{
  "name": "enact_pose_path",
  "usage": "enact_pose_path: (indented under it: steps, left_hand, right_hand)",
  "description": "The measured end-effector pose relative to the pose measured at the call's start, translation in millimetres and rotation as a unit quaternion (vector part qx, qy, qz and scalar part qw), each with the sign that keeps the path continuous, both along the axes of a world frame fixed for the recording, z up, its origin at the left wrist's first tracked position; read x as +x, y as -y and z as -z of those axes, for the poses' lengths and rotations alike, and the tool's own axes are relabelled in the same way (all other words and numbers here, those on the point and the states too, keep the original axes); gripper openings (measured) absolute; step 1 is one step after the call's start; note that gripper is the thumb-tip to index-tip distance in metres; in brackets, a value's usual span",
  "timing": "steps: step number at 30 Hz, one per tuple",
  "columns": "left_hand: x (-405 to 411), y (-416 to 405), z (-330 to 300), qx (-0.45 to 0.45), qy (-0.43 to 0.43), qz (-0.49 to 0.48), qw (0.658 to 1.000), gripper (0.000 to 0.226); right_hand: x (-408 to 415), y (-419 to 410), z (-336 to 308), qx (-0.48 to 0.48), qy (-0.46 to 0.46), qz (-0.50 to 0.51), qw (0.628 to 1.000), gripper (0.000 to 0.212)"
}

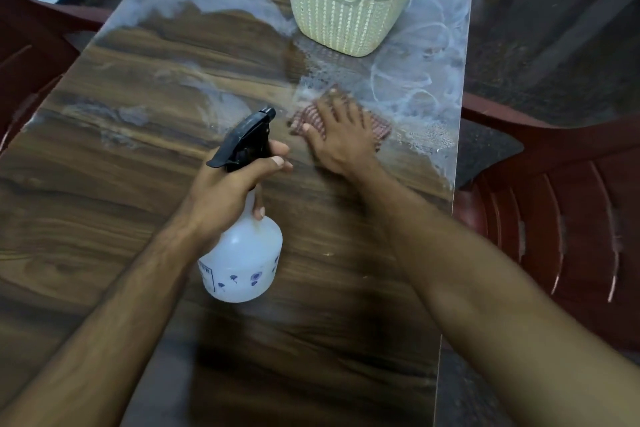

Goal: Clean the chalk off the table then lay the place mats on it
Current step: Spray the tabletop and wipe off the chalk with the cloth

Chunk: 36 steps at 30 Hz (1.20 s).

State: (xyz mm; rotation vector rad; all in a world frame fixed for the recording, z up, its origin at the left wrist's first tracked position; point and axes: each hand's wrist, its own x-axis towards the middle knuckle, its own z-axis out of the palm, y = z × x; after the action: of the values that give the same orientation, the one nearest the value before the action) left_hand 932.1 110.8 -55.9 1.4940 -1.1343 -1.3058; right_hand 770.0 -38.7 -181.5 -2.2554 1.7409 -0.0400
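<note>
Both forearms are seen reaching in from the lower edge over a wood-grain table point(104, 184). A white spray bottle point(242, 260) with a black trigger head is gripped at the neck by the left hand point(228, 191), the fingers curled round it and the nozzle pointed away toward the far end; whether the bottle's base is touching the table cannot be told. A red checked cloth point(379, 130) is pressed flat onto the table by the right hand point(341, 135), its fingers straight and spread, just right of the nozzle. White chalk smears point(415, 87) are spread over the far right part of the table around the cloth, and more are seen along the far left edge and in the middle. A cream perforated basket point(346, 21) is set on the far end, just beyond the cloth. Dark red plastic chairs point(561, 218) are placed beside the table on both sides.
</note>
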Motion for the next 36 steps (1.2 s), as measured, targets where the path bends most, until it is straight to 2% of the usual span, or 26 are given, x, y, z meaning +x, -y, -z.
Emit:
enact_pose_path:
  steps: [5,11,13,17,20,22,25,28,30,36]
  left_hand:
    - [-18.7,-5.8,-6.2,0.025,-0.012,0.000,1.000,0.019]
    - [-41.9,-8.8,-8.7,0.023,-0.013,-0.004,1.000,0.016]
    - [-47.3,-12.3,-10.8,0.030,-0.017,-0.011,0.999,0.016]
    - [-52.1,-18.6,-9.0,0.025,-0.022,-0.010,0.999,0.017]
    - [-56.2,-22.4,-4.3,0.025,-0.018,-0.019,0.999,0.017]
    - [-62.6,-24.2,-3.7,0.034,-0.019,-0.019,0.999,0.018]
    - [-74.1,-20.4,-8.0,0.041,-0.019,-0.023,0.999,0.015]
    - [-83.7,-15.2,-9.3,0.042,-0.024,-0.030,0.998,0.012]
    - [-88.1,-13.0,-9.4,0.045,-0.022,-0.029,0.998,0.012]
    - [-95.8,-8.6,-7.0,0.055,-0.005,-0.027,0.998,0.013]
  right_hand:
    - [-87.7,-37.1,5.2,-0.006,-0.005,0.079,0.997,0.068]
    - [-131.1,-153.9,5.9,-0.001,-0.041,-0.005,0.999,0.068]
    - [-144.6,-141.7,5.7,0.004,-0.051,-0.010,0.999,0.067]
    - [-147.2,-56.4,3.7,-0.008,-0.040,0.066,0.997,0.069]
    - [-132.3,-23.8,3.5,-0.010,-0.030,0.082,0.996,0.070]
    - [-119.9,-36.0,3.7,-0.007,-0.028,0.061,0.998,0.070]
    - [-110.1,-88.1,5.0,-0.003,-0.032,-0.021,0.999,0.070]
    - [-125.2,-142.8,7.3,-0.006,-0.024,-0.073,0.997,0.069]
    - [-145.9,-150.2,9.0,-0.003,-0.038,-0.077,0.996,0.068]
    - [-164.4,-44.8,6.3,-0.013,-0.038,0.067,0.997,0.069]
